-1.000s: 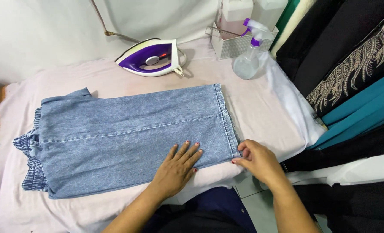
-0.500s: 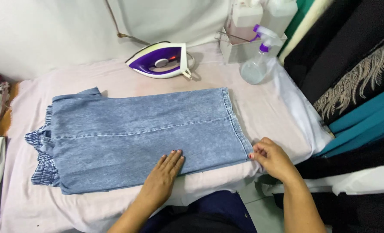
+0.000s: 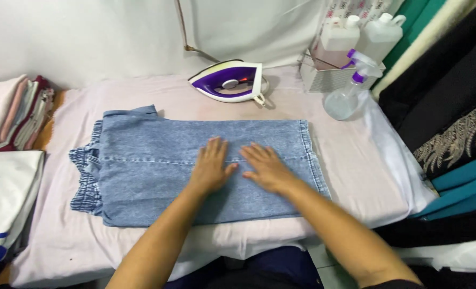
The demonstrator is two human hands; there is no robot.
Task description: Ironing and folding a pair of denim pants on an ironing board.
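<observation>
A folded pair of light blue denim shorts (image 3: 141,166) lies flat on the pale pink ironing surface (image 3: 345,155), its elastic waistband at the left. My left hand (image 3: 212,166) rests palm down on the middle of the denim, fingers spread. My right hand (image 3: 265,167) lies flat on the cloth just to its right, fingers pointing left and up. Neither hand holds anything.
A purple and white iron (image 3: 230,81) lies at the back of the surface. A spray bottle (image 3: 350,91) and two white jugs (image 3: 356,35) in a wire rack stand at the back right. Folded clothes (image 3: 13,112) are stacked at the left; dark fabrics (image 3: 452,107) hang at the right.
Both hands have moved from the near right hem of the shorts up to the middle of the denim, and now lie flat side by side. The view has shifted to the right.
</observation>
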